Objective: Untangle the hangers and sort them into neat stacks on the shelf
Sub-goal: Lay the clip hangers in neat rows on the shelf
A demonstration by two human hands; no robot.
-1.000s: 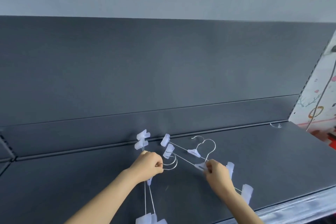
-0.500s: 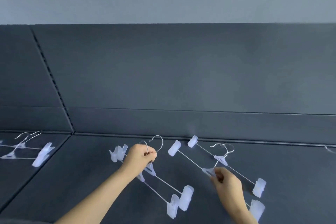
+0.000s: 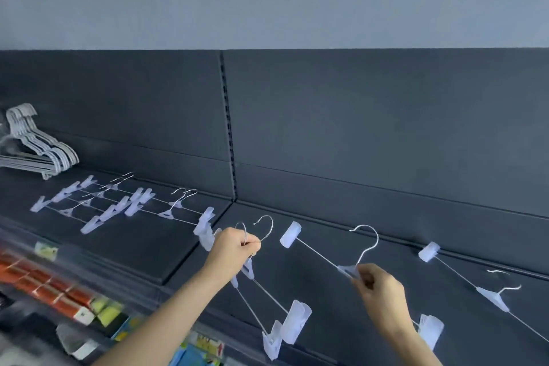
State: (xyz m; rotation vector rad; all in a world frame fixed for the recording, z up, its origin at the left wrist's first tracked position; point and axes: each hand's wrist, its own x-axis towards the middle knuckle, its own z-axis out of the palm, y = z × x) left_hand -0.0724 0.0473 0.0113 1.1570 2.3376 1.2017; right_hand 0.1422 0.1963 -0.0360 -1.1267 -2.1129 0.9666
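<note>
My left hand [image 3: 232, 252] grips two clip hangers [image 3: 267, 294] by the necks of their metal hooks, just above the dark shelf [image 3: 326, 300]. Their wires run down to the right and end in pale clips near the front edge. My right hand [image 3: 378, 288] pinches the pale centre piece of a single clip hanger [image 3: 322, 258], whose hook points up and back. Another clip hanger [image 3: 490, 296] lies apart on the shelf at the right. Several clip hangers [image 3: 118, 205] lie in rows on the left shelf section.
A stack of white plastic hangers [image 3: 35, 145] leans at the far left of the shelf. A slotted upright [image 3: 228, 128] divides the dark back panel. Below the front edge, a lower shelf holds red and yellow packets [image 3: 59, 297], blurred.
The view has swung left and now shows the left shelf section and its hangers. Both hands have moved left with their hangers. One hanger has stayed behind on the shelf at the right.
</note>
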